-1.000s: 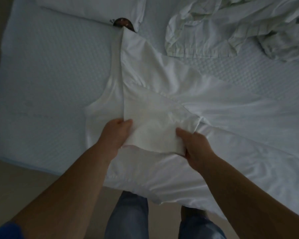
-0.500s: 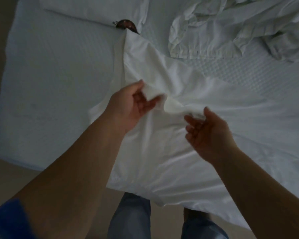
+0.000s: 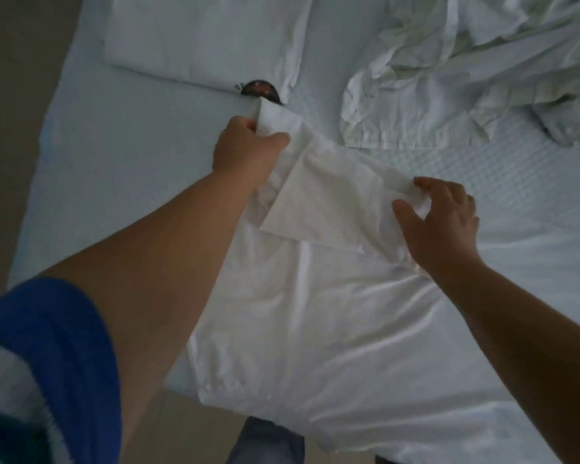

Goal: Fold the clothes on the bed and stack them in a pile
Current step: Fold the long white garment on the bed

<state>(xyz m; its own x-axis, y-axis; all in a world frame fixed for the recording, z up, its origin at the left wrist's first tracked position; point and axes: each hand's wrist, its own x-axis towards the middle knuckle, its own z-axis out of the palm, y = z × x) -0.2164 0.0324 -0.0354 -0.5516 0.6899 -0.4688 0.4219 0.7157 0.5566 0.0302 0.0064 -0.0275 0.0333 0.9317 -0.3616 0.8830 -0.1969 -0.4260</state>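
Mid-fold: left hand [image 3: 248,152] pinches the white garment [image 3: 315,296], right hand [image 3: 442,222] pinches its folded flap [image 3: 329,199]; next, lay it flat.

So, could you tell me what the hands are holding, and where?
Both grip the white shirt: left hand pinches its far tip, right hand the folded flap's right edge.
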